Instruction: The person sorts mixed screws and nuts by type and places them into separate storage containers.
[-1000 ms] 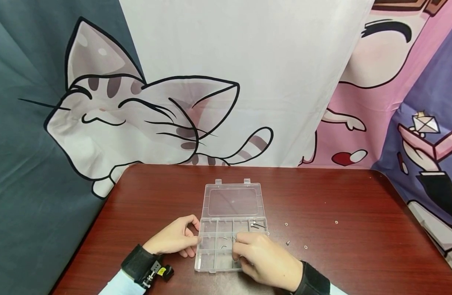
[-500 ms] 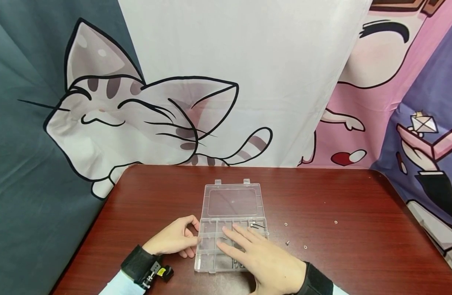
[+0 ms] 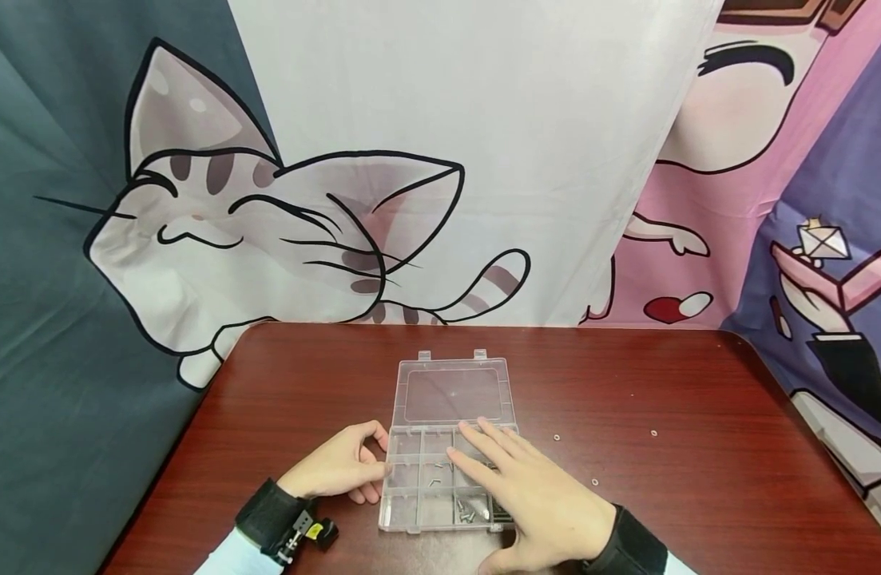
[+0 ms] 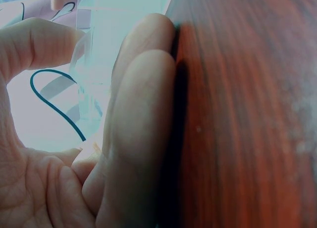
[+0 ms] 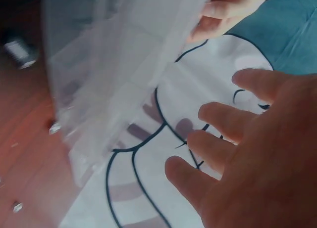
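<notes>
A clear plastic compartment box (image 3: pixel 453 391) lies on the table with its lid opened away from me. My left hand (image 3: pixel 343 463) holds the box's left side, the thumb (image 4: pixel 49 45) at its wall and lower fingers (image 4: pixel 143 99) along the tabletop. Over the right half of the box, my right hand (image 3: pixel 533 503) is spread with straight fingers and nothing in it. Small screws (image 3: pixel 467 515) sit in a front compartment, and a few tiny metal pieces (image 3: pixel 435 482) lie in a middle one. The right hand hides the right-hand compartments.
Small washers lie on the table to the right: one washer (image 3: pixel 557 438) near the box, another washer (image 3: pixel 594 481) beside the right hand, a third washer (image 3: pixel 653 433) farther off. A printed cat curtain (image 3: pixel 267 239) hangs behind the table (image 3: pixel 311 367).
My right hand has let its curled fingers spread out and drawn back to the right, uncovering the front screws. It now covers the loose screw on the table. The left hand stays put.
</notes>
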The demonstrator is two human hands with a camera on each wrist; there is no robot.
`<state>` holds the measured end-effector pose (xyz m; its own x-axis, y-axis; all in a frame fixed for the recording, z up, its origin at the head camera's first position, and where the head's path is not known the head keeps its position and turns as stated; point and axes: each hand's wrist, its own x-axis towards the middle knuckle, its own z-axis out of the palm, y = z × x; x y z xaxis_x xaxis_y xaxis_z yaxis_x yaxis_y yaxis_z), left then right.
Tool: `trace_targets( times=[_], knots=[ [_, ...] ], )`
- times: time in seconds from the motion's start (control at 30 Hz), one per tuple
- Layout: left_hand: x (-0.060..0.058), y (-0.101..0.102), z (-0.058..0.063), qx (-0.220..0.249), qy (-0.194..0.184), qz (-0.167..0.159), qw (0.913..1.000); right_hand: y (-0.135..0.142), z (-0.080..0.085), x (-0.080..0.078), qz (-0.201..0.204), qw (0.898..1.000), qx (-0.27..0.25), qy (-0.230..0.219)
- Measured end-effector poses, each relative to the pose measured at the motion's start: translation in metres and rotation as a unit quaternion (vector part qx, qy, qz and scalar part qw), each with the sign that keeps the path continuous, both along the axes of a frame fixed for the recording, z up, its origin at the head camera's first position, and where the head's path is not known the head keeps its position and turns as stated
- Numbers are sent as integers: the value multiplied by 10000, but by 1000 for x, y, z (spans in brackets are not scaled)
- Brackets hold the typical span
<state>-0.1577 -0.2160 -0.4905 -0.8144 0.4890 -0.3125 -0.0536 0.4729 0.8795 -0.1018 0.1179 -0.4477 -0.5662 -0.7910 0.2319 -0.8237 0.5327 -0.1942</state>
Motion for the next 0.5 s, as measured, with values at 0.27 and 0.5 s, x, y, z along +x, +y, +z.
trace_targets(
  times=[0.27, 0.5],
  knots=[
    [0, 0, 0, 8, 7, -10, 10000, 25, -11, 7, -708, 9969, -287, 169],
    [0, -1, 0, -1, 42, -49, 10000, 37, -19, 17, -1151, 9912, -545, 365]
  ],
)
